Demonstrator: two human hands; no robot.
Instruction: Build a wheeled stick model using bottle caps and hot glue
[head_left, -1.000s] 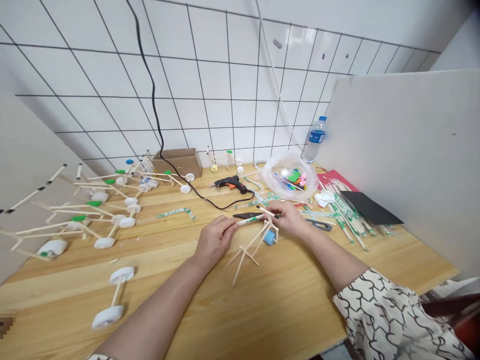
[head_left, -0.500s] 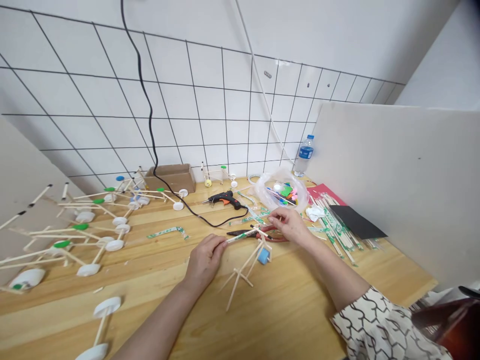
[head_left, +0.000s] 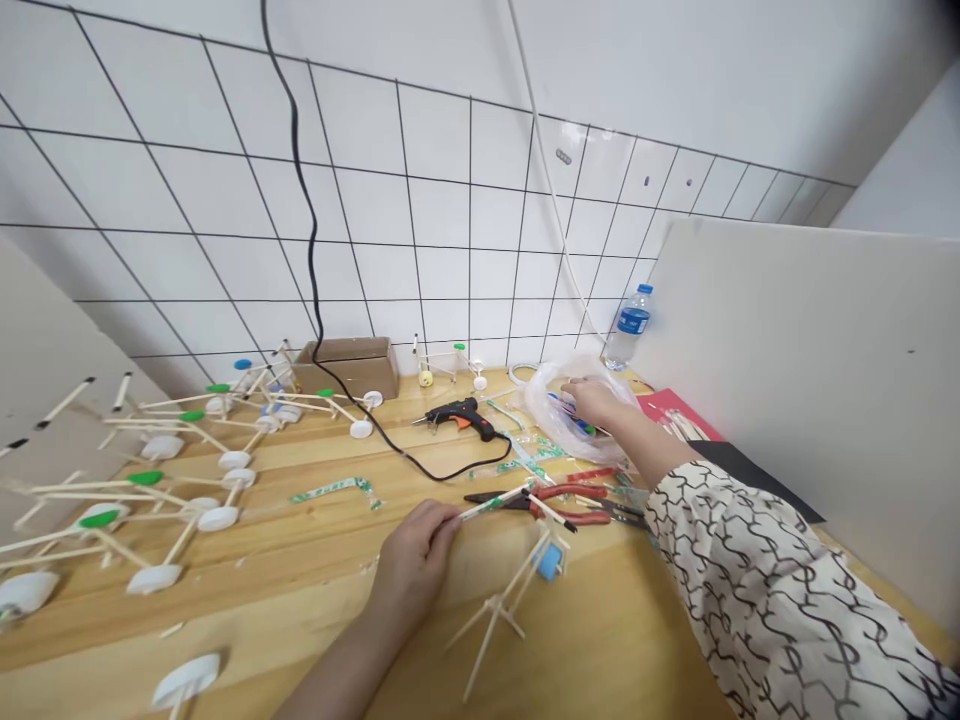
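My left hand (head_left: 416,555) pinches the end of a thin stick with a green-and-white printed wrapper (head_left: 487,505). At its far end the stick meets a black-tipped wooden stick (head_left: 553,511). Just below stands a small frame of thin wooden sticks (head_left: 495,603) with a blue cylinder (head_left: 549,561) fixed near its top; whether it is joined to the held stick is unclear. My right hand (head_left: 596,402) reaches into the mouth of a clear plastic bag (head_left: 546,415) of colourful small parts. Its fingertips are blurred and partly hidden there. Red-handled pliers (head_left: 574,491) lie behind the frame.
A black glue gun (head_left: 459,416) lies mid-table, its cable trailing. Several stick models with white wheels (head_left: 217,518) crowd the left. Behind are a cardboard box (head_left: 360,367) and a water bottle (head_left: 630,325). Black card (head_left: 757,478) lies at right by a grey partition (head_left: 810,350).
My right hand has moved from near the stick frame up to the plastic bag. My left hand still holds the wrapped stick. The view has shifted slightly.
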